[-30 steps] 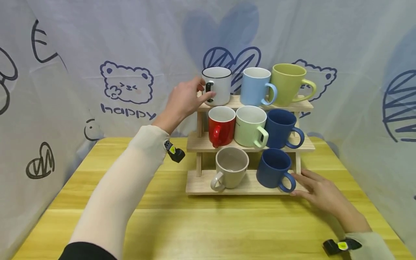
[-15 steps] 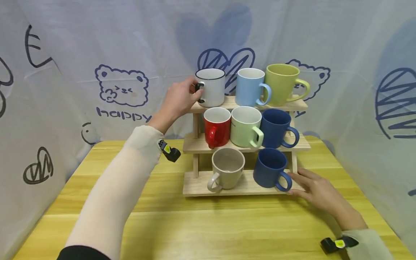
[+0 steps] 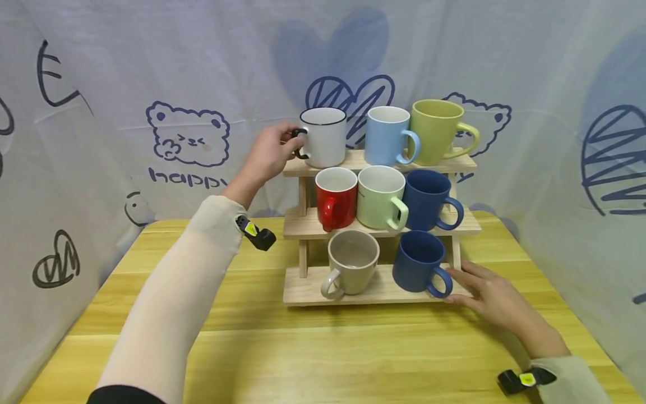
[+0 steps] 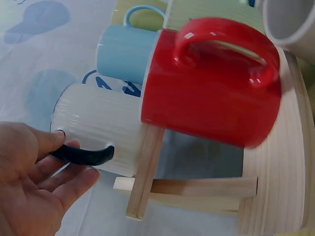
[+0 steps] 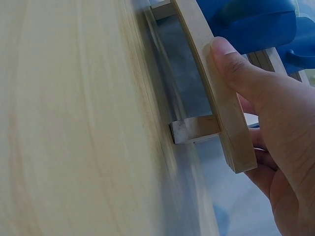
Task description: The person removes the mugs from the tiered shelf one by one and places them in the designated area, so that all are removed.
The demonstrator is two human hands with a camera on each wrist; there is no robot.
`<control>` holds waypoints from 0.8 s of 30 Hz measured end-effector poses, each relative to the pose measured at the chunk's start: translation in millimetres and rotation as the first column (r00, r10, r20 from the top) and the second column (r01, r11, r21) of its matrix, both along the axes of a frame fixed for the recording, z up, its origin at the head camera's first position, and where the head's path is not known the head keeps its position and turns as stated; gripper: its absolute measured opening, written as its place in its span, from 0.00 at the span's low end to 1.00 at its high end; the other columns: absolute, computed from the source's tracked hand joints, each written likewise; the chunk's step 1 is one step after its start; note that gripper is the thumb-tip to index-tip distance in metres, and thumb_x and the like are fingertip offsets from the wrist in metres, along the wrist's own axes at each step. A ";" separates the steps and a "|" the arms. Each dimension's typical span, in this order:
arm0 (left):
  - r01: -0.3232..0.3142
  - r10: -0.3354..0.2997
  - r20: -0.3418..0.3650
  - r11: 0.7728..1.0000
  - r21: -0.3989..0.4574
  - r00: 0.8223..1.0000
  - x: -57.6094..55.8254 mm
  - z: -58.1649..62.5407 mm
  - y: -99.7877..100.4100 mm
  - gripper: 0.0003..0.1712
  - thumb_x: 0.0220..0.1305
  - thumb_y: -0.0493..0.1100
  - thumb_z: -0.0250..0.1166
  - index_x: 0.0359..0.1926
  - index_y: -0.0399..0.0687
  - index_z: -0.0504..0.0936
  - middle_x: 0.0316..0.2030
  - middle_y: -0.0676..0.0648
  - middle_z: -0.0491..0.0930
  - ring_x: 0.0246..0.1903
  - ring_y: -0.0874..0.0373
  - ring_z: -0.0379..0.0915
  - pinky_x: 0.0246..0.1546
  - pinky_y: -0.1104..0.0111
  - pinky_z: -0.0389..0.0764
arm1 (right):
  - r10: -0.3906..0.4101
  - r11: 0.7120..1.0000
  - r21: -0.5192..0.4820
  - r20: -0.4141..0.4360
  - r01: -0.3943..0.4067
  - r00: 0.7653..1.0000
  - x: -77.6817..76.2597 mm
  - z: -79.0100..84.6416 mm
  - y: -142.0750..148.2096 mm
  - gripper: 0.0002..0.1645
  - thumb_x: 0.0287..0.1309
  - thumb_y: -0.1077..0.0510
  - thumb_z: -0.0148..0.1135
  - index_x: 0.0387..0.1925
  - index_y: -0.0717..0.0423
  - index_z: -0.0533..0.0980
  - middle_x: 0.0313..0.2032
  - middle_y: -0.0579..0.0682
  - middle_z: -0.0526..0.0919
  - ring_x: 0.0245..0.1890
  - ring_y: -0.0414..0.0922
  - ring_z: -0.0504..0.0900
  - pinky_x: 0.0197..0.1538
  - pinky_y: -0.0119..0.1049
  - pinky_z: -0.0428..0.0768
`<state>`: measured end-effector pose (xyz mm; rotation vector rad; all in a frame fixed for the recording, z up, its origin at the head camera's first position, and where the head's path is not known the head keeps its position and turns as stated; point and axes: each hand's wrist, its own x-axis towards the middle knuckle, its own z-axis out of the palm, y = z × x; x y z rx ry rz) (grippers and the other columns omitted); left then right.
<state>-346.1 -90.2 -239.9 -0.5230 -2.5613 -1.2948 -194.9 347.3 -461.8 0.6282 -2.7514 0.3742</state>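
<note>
On the left end of the top tier stands a white mug [image 3: 325, 137] with a black rim. My left hand [image 3: 272, 150] pinches its black handle [image 4: 83, 155] between thumb and fingers, and the handle points left. My right hand [image 3: 497, 297] grips the right end of the bottom tier of the wooden mug rack [image 3: 303, 286]. In the right wrist view, the thumb of that right hand [image 5: 280, 113] lies on the board's front edge and the fingers go behind it. A dark blue mug [image 3: 416, 264] sits close beside the right fingertips, its handle toward them.
A light blue mug [image 3: 386, 137] and an olive green mug [image 3: 436, 132] share the top tier. Below are a red mug [image 3: 343, 196], a pale green mug [image 3: 375, 196] and another dark blue mug [image 3: 424, 199]. A beige mug [image 3: 355, 275] stands on the bottom tier. The rack rests on a wooden table [image 3: 323, 353].
My left hand has closed on the white mug's handle, which has swung from facing front to facing left. My right hand keeps its place on the rack. The head view has shifted slightly.
</note>
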 end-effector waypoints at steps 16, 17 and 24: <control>-0.078 0.021 0.158 0.929 0.362 0.987 6.0 2.2 -12.1 0.18 0.70 0.37 0.60 0.59 0.39 0.79 0.50 0.39 0.80 0.49 0.53 0.76 0.46 0.66 0.83 | 0.006 1.000 -0.003 -0.008 -0.006 1.000 0.0 -3.2 -0.4 0.36 0.52 0.40 0.71 0.60 0.51 0.77 0.60 0.68 0.73 0.55 0.68 0.74 0.49 0.65 0.76; -0.085 0.028 0.158 0.926 0.367 0.987 6.9 2.8 -14.4 0.18 0.70 0.37 0.61 0.59 0.39 0.79 0.50 0.40 0.80 0.50 0.53 0.76 0.46 0.66 0.82 | 0.007 1.000 -0.006 -0.009 -0.007 1.000 0.2 -3.1 -0.4 0.36 0.52 0.40 0.71 0.60 0.51 0.77 0.60 0.68 0.73 0.55 0.68 0.75 0.49 0.65 0.76; -0.119 0.064 0.140 0.897 0.425 0.988 16.0 7.5 -33.4 0.19 0.68 0.39 0.62 0.59 0.38 0.79 0.53 0.40 0.79 0.53 0.53 0.76 0.46 0.68 0.82 | 0.005 1.000 -0.014 -0.010 -0.005 1.000 1.1 -0.8 -0.1 0.37 0.51 0.40 0.71 0.61 0.50 0.77 0.59 0.68 0.73 0.54 0.68 0.75 0.48 0.65 0.76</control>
